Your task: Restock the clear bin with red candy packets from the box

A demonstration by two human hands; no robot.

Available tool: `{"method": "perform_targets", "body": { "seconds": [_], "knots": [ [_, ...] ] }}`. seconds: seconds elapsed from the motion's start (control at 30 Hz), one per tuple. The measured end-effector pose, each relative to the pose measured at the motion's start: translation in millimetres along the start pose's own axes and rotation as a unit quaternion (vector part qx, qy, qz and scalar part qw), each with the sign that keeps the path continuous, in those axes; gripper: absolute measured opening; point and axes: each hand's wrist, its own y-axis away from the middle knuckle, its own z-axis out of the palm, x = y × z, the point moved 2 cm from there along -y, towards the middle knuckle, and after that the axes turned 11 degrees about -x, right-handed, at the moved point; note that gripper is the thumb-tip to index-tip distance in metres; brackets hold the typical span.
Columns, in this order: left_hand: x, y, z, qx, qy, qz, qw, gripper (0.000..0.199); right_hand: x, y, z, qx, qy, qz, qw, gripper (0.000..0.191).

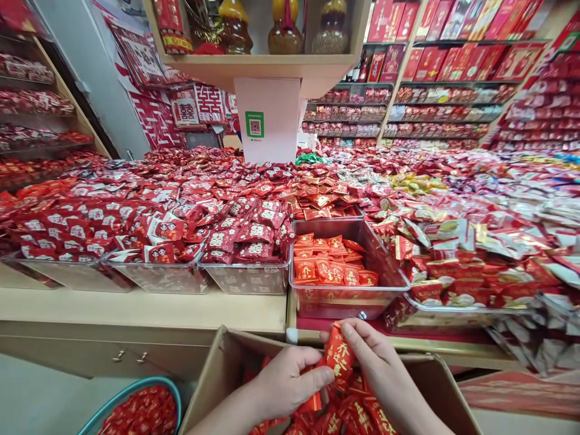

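Above the open cardboard box (222,356), my right hand (378,353) pinches the upper end of a red candy packet (339,353) with gold lettering. My left hand (290,380) is closed, its thumb beside that packet's lower end, with another red packet (312,403) in its fingers. Below both hands, many loose red and gold packets (353,417) lie in the box. Just beyond the box stands a clear plastic bin (348,295), partly filled with similar red packets (324,269).
Clear bins (247,279) heaped with wrapped sweets line the counter on both sides. A teal basket (176,393) of red packets is on the floor at lower left. A white pillar (267,99) with a QR code holds up a display shelf (263,60) above the counter.
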Motion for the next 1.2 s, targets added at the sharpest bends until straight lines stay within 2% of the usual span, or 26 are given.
{"method": "perform_targets", "body": {
  "seconds": [0.2,0.27,0.33,0.4,0.43,0.5,0.53,0.6,0.7,0.77,0.8,0.9,1.07,1.2],
  "knots": [
    [5,2,-2.0,0.029,-0.066,0.03,0.997,0.037,2,0,4,0.004,0.034,-0.037,0.999,0.031],
    [7,3,-2.4,0.023,-0.08,0.042,0.996,0.038,2,4,6,-0.002,0.065,-0.052,0.997,0.03],
    [8,3,-2.5,0.013,-0.087,0.053,0.995,0.04,-7,8,4,0.001,0.118,-0.073,0.99,0.029],
    [7,3,-3.3,0.017,-0.104,0.051,0.993,0.04,-29,10,-5,0.027,0.208,-0.113,0.971,0.029],
    [6,3,-4.0,0.022,-0.118,0.046,0.992,0.039,-44,9,-11,0.045,0.271,-0.134,0.952,0.028],
    [3,3,-6.0,0.037,-0.143,0.03,0.989,0.039,-79,-2,-25,0.074,0.421,-0.156,0.89,0.022],
    [1,3,-7.1,0.044,-0.151,0.022,0.987,0.039,-95,-12,-32,0.08,0.498,-0.151,0.85,0.02],
    [-3,2,-9.1,0.056,-0.158,0.012,0.986,0.039,-118,-39,-43,0.049,0.635,-0.11,0.763,0.018],
    [-7,0,-11.3,0.07,-0.162,0.008,0.984,0.039,-126,-80,-49,-0.04,0.771,-0.006,0.636,0.019],
    [-9,0,-12.0,0.071,-0.169,0.011,0.983,0.039,-118,-97,-49,-0.096,0.809,0.056,0.577,0.021],
    [-9,0,-12.3,0.071,-0.174,0.016,0.982,0.039,-113,-103,-48,-0.114,0.817,0.08,0.56,0.021],
    [-10,0,-13.1,0.071,-0.188,0.026,0.979,0.037,-100,-108,-45,-0.131,0.823,0.124,0.54,0.023],
    [-10,-1,-13.7,0.061,-0.199,0.02,0.978,0.035,-93,-113,-48,-0.119,0.817,0.131,0.548,0.025],
    [-10,0,-14.0,0.051,-0.204,0.019,0.978,0.035,-89,-121,-55,-0.11,0.822,0.125,0.544,0.032]
  ]
}}
